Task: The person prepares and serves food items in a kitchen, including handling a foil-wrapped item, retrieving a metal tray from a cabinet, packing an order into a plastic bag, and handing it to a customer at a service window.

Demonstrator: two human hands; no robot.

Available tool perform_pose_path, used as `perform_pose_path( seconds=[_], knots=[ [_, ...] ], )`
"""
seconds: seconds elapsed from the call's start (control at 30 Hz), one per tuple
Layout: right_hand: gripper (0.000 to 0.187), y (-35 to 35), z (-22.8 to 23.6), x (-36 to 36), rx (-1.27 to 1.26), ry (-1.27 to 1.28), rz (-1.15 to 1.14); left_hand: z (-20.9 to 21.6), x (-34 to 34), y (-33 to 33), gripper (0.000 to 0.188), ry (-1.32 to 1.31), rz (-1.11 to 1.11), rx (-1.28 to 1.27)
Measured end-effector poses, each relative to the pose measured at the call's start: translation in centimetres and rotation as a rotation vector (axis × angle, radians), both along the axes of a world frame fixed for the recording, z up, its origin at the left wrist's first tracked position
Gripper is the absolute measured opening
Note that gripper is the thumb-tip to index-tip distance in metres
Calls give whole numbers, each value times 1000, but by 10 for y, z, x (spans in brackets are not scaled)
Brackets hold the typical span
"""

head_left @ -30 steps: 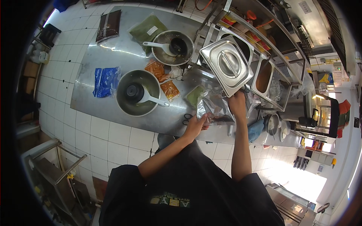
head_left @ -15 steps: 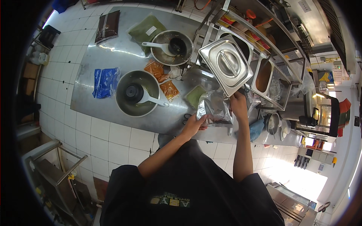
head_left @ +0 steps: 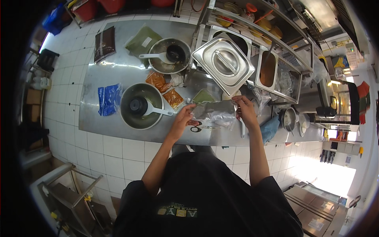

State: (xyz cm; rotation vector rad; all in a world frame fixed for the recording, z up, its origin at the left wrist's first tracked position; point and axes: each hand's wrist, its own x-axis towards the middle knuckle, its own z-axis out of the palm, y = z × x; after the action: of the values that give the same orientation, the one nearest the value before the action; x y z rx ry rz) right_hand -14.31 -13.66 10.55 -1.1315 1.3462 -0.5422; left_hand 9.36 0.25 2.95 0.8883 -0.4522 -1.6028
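Observation:
A shiny, silvery plastic bag [head_left: 215, 111] is stretched sideways between my hands above the steel table's front edge. My left hand [head_left: 182, 121] pinches its left end, and my right hand [head_left: 246, 110] grips the right upper corner. What the bag contains, if anything, I cannot make out. Below it lies a pair of scissors [head_left: 198, 127] with black handles, partly covered. Just behind the bag is a green packet [head_left: 203, 96]. A lidded steel food pan [head_left: 224, 62] sits beyond my right hand.
On the steel table [head_left: 103, 75], two metal bowls [head_left: 130, 122] hold black cups and white-handled utensils. Orange packets [head_left: 173, 98], a blue packet [head_left: 109, 99], a large green bag [head_left: 143, 41] and a dark brown bag [head_left: 105, 44] lie around them. A metal rack [head_left: 252, 21] rises at the back right.
My left hand has moved left and up, and the bag is now spread wider and flatter between both hands. The scissors show more. The whole view has shifted slightly.

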Motion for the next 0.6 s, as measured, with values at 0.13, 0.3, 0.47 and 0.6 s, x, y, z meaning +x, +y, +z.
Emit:
perform_pose_path(
  seconds=[0.13, 0.3, 0.47, 0.6],
  knots=[
    [20, 4, -20, -2, -10, -121, -68, 7, 10, -10, 40, -140, -8, -207],
    [19, 11, -34, -2, 83, -221, -225, 16, 9, -26, 33, -598, 50, -215],
    [19, 19, -55, -9, 97, -364, -281, 44, 7, -41, 22, -957, 243, -464],
    [19, 23, -69, -12, 70, -403, -282, 32, 12, -49, 20, -882, 191, -472]
  ],
)
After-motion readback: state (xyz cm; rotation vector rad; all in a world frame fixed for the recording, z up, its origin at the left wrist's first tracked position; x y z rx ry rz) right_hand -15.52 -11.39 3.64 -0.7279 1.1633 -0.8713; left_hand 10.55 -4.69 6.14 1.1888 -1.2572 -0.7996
